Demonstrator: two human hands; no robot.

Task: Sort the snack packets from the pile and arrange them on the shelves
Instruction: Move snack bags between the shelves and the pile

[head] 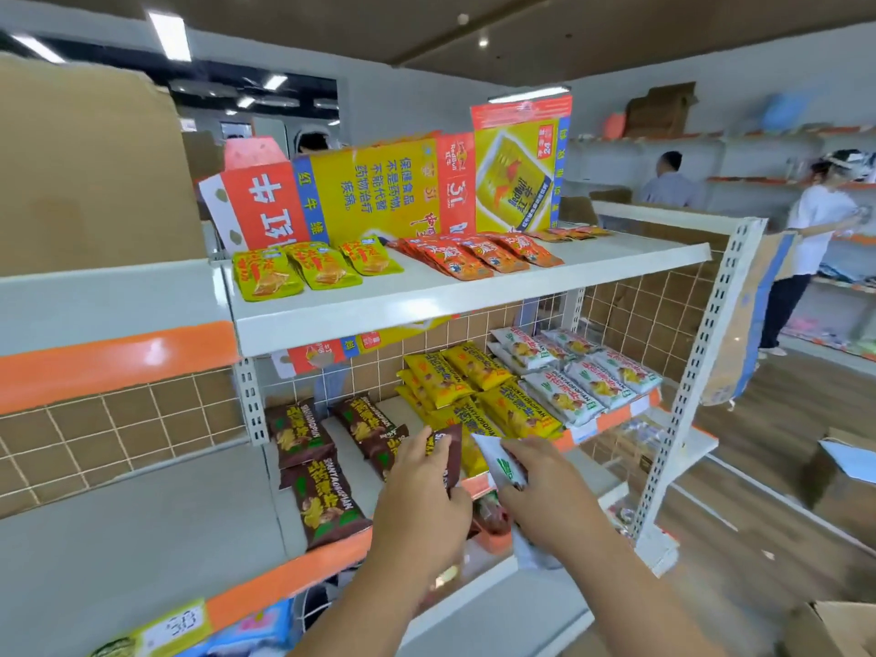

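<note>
Shelf (284,576): yellow packets (441,377) behind held brown packet (452,448), white packet (497,459).

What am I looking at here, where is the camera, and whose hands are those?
There is no machine here. A person wears one wide-angle camera on the head, so you look forward and down along their own arms. The left hand has a brown packet in its grip. The right hand pinches a white packet. In front of them, the middle shelf carries brown packets, yellow packets and white packets in separate groups. The top shelf holds yellow-green packets and red packets, with printed cardboard standing behind them.
</note>
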